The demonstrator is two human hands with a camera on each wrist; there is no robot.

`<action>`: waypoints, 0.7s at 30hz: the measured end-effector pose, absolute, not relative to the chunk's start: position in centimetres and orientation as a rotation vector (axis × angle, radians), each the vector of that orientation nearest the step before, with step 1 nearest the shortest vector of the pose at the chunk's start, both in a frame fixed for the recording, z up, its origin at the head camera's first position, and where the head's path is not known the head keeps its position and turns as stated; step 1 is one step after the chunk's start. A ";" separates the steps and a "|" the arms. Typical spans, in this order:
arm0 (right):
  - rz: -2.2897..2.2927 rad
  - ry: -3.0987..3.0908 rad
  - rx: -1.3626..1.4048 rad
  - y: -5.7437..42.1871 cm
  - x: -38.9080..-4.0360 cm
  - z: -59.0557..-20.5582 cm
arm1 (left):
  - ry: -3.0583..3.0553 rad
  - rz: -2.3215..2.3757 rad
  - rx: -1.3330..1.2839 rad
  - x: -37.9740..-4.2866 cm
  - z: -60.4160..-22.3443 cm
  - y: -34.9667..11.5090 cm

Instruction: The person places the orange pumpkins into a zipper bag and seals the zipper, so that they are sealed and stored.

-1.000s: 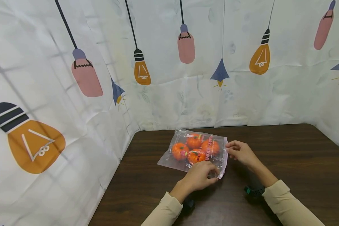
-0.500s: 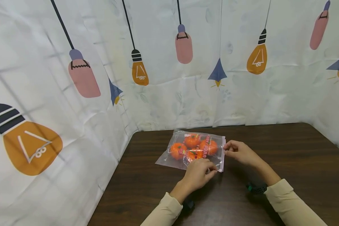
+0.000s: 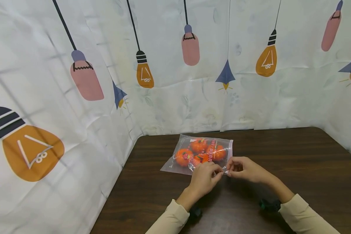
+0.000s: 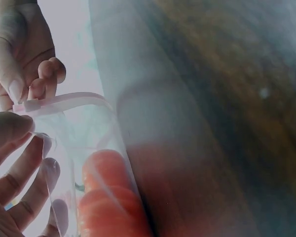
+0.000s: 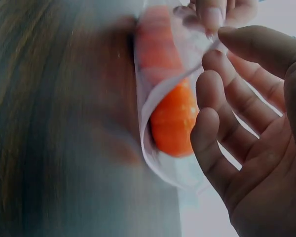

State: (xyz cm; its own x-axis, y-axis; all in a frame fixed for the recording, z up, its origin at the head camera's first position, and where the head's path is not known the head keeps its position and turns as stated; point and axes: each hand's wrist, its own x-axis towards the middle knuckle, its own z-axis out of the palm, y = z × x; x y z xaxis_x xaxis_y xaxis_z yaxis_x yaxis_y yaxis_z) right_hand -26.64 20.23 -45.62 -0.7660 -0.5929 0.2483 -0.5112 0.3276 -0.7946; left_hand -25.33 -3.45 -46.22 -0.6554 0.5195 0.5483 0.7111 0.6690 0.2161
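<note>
A clear zip bag (image 3: 171, 167) with pink print lies on the dark table, holding several small orange pumpkins (image 3: 183, 157). My left hand (image 3: 204, 177) pinches the bag's near corner between thumb and forefinger. Right beside it, my right hand (image 3: 247, 169) pinches the end of the pale zip strip, thumb and fingertips close to the left hand's. In the left wrist view a small slider (image 4: 31, 104) sits on the strip under the right fingertips. The right wrist view shows the zip edge (image 5: 160, 91) bowed apart, with an orange pumpkin (image 5: 172, 123) just inside the mouth.
The brown wood-grain table (image 3: 304, 162) runs back to a white curtain (image 3: 175, 107) printed with lamps and bulbs. Curtain also hangs along the left and right sides. A dark band (image 3: 269, 205) is on the right wrist.
My right hand has moved from the far part of the bag's zip edge down to the near corner beside my left hand. The bag has shifted slightly left.
</note>
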 end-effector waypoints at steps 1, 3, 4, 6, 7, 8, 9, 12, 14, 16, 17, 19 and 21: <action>-1.436 2.496 -1.046 20.0 -26.6 -45.6 | -2.434 -0.588 -0.955 -25.3 -46.2 -3.5; -1.433 2.510 -1.051 19.7 -26.4 -45.5 | -2.430 -0.603 -0.949 -25.3 -46.2 -3.5; -1.432 2.521 -1.053 19.6 -26.4 -45.5 | -2.427 -0.612 -0.947 -25.3 -46.2 -3.5; -1.427 2.540 -1.053 19.4 -26.3 -45.4 | -2.424 -0.628 -0.946 -25.3 -46.2 -3.6; -1.424 2.546 -1.055 19.3 -26.2 -45.4 | -2.423 -0.637 -0.945 -25.3 -46.2 -3.6; -1.422 2.548 -1.052 19.2 -26.2 -45.4 | -2.422 -0.646 -0.945 -25.3 -46.2 -3.6; -1.418 2.552 -1.052 19.2 -26.2 -45.4 | -2.420 -0.653 -0.945 -25.3 -46.2 -3.6; -1.408 2.568 -1.043 19.2 -26.2 -45.5 | -2.413 -0.662 -0.944 -25.3 -46.1 -3.7; -1.405 2.580 -1.032 19.2 -26.3 -45.5 | -2.407 -0.665 -0.943 -25.3 -46.1 -3.7; -1.403 2.596 -1.018 19.2 -26.4 -45.6 | -2.405 -0.660 -0.941 -25.3 -46.0 -3.6; -1.400 2.606 -1.011 19.2 -26.4 -45.6 | -2.406 -0.658 -0.939 -25.3 -46.0 -3.6; -1.396 2.616 -1.001 19.2 -26.5 -45.6 | -2.406 -0.655 -0.937 -25.2 -46.0 -3.6; -1.394 2.617 -1.006 19.3 -26.6 -45.5 | -2.406 -0.651 -0.935 -25.2 -46.0 -3.6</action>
State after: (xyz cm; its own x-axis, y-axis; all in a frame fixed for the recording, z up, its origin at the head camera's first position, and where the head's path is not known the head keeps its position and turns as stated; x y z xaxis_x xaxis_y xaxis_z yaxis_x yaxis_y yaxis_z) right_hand -26.57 19.28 -45.54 -0.7937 -0.5415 0.2773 -0.5323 0.3975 -0.7474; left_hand -25.22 -3.59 -45.97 -0.6546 0.4863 0.5788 0.7119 0.6543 0.2552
